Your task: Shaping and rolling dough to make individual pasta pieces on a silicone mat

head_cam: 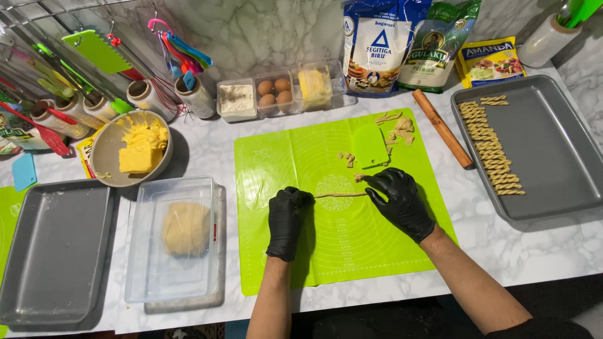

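We are holding a thin dough strand (340, 195) stretched level between our two black-gloved hands, just above the middle of the green silicone mat (282, 163). Our left hand (287, 220) is closing its fingertips on the strand's left end, the glove curling into a loose fist with the knuckles facing up and the forearm running straight back toward the near edge of the countertop (213, 141). Our right hand (399, 201) is pinching the strand's right end between thumb and forefinger, the remaining fingers spreading slightly, and its forearm is angling in from the near right corner. The strand is lying wholly between the two grips, with both ends clamped.

Just beyond our right hand, a green plastic scraper (369, 145) is lying on the mat, with small dough scraps (398, 128) scattered beside it near the mat's far edge. A wooden rolling pin (441, 128) is resting diagonally just off the mat's far right corner. Toward the right edge of the countertop, a grey baking tray (553, 150) is carrying a column of twisted dough sticks (493, 157) along its left side. Left of the mat, a clear plastic container (151, 276) is holding a dough ball (186, 228), and an empty grey tray (56, 251) is sitting at the near left corner.
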